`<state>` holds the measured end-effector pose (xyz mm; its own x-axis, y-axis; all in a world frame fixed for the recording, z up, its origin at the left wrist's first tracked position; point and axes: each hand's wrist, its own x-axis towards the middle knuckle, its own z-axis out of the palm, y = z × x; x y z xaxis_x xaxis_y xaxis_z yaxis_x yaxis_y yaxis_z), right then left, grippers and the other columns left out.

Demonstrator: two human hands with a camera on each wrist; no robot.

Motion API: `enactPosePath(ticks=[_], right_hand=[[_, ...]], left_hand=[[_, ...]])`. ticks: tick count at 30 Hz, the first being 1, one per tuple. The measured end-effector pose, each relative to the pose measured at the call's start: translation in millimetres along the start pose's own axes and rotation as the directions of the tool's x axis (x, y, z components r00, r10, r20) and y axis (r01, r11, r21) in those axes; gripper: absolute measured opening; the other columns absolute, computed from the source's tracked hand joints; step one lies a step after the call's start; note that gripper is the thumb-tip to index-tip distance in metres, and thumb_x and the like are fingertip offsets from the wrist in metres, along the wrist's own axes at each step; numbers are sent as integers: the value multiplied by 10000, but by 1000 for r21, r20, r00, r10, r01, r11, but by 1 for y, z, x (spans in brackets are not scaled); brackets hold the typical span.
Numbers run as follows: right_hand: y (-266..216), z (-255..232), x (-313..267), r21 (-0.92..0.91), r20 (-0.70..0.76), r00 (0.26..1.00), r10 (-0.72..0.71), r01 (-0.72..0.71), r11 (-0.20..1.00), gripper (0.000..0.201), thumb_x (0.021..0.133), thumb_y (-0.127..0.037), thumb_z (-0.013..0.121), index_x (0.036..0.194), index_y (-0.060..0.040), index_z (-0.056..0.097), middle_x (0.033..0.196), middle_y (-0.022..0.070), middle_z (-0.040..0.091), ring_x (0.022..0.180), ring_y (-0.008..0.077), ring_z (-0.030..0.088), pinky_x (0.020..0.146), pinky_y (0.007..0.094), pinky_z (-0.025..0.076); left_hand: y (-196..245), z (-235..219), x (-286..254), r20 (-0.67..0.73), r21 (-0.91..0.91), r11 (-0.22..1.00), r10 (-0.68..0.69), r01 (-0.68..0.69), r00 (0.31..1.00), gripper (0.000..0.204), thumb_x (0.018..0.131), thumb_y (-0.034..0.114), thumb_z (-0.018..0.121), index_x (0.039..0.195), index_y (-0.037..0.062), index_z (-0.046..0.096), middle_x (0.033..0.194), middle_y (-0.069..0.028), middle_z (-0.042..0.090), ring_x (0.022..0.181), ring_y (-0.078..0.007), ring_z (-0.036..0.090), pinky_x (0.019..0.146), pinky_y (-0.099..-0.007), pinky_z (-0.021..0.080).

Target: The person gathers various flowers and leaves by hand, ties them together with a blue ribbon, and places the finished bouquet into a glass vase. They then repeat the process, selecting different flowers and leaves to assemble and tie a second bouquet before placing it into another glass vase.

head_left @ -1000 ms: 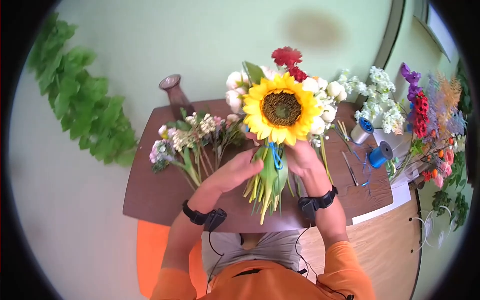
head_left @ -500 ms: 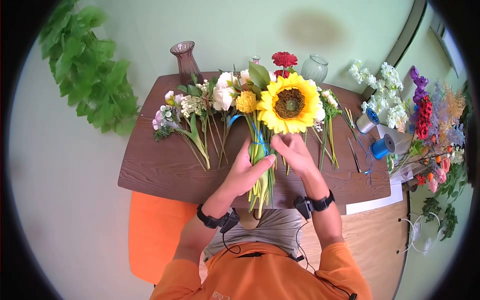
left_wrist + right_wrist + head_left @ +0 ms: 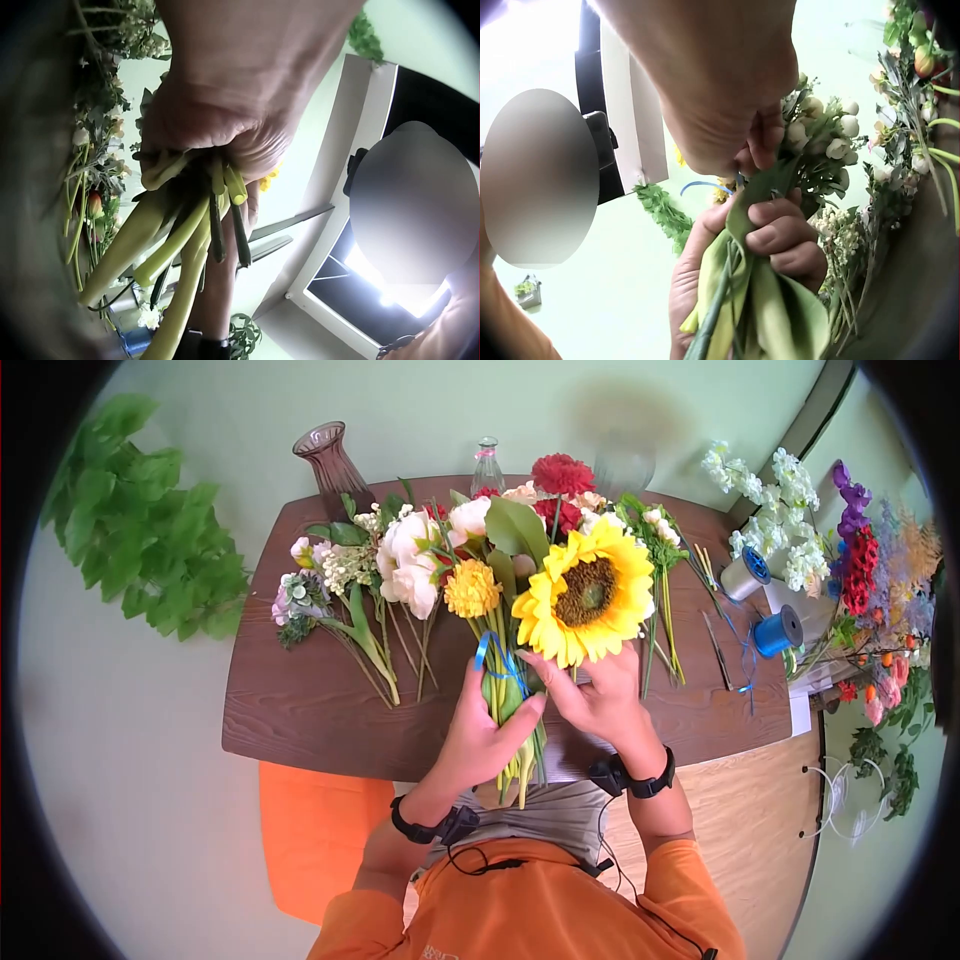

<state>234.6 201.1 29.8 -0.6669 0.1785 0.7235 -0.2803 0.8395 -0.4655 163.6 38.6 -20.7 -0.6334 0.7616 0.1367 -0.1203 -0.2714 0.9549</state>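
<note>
A bouquet with a large yellow sunflower (image 3: 586, 595), white peonies (image 3: 408, 565), a yellow pompom flower (image 3: 472, 590) and red carnations (image 3: 563, 475) is held over the table's front. My left hand (image 3: 472, 740) grips its green stems (image 3: 525, 760), the thumb across the front and cut ends hanging below. A blue ribbon (image 3: 484, 648) loops round the stems above that hand. Beneath the sunflower, my right hand (image 3: 605, 705) has its thumb at the ribbon; its other fingers are partly hidden. The right wrist view shows these fingers (image 3: 759, 144) curled, pinching beside the blue ribbon (image 3: 705, 184).
Loose flower stems (image 3: 370, 635) lie left on the brown table (image 3: 300, 710). At right are a blue ribbon spool (image 3: 776, 632), a silver spool (image 3: 744, 575) and a thin dark tool (image 3: 716, 650). A purple vase (image 3: 335, 465) and a small glass bottle (image 3: 487, 465) stand behind.
The bouquet came down from a higher, face-on position, then turned and spread so its left-hand flowers show. The right hand moved in under the sunflower; the left keeps its grip on the stems.
</note>
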Motion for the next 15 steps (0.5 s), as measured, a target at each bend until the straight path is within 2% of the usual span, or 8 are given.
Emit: enactPosePath(ticks=[1,2,6,9,11,15], right_hand=[[3,1,1,-48,-1,997,-81,81,996,187,777,-54,846,934,-12,755,878,104,751,740,251,716,678,337,549],[1,0,2,-85,12,997,-81,81,993,189,782,-58,845,950,-20,768,917,109,764,799,277,737,715,363,561],[7,5,-5,-134,60,995,-79,87,987,180,793,-54,835,957,-24,767,906,99,764,778,266,734,707,354,561],[9,9,-7,-151,18,996,-92,94,984,195,800,-34,820,986,-24,761,865,93,753,716,266,720,651,347,548],[11,11,-12,-162,-13,997,-78,75,984,143,776,-31,798,873,-30,694,745,81,679,612,264,662,544,367,503],[4,5,-8,-143,-4,996,-92,90,986,138,787,5,782,851,-33,665,714,82,648,558,265,628,495,368,476]], left_hand=[[1,0,-1,13,-4,999,-48,48,999,613,953,25,664,1466,4,329,1211,-60,599,1026,-75,597,846,-261,515],[3,0,-1,2,1,998,-63,63,998,607,948,25,667,1457,8,336,1161,-42,599,983,-71,595,806,-258,515],[2,0,-2,-7,9,995,-97,97,995,569,948,19,664,1429,16,360,1097,-20,589,923,-56,584,749,-247,506],[3,0,-1,-21,-44,993,-107,106,994,505,951,20,663,1379,28,395,1038,0,583,867,-40,568,708,-232,488],[2,-2,-2,-18,-70,984,-163,162,986,455,955,27,666,1340,38,425,1010,12,581,836,-31,557,691,-223,476],[-2,-4,-1,-43,-84,985,-158,154,987,433,957,38,674,1324,43,445,995,21,583,823,-29,553,687,-222,471]])
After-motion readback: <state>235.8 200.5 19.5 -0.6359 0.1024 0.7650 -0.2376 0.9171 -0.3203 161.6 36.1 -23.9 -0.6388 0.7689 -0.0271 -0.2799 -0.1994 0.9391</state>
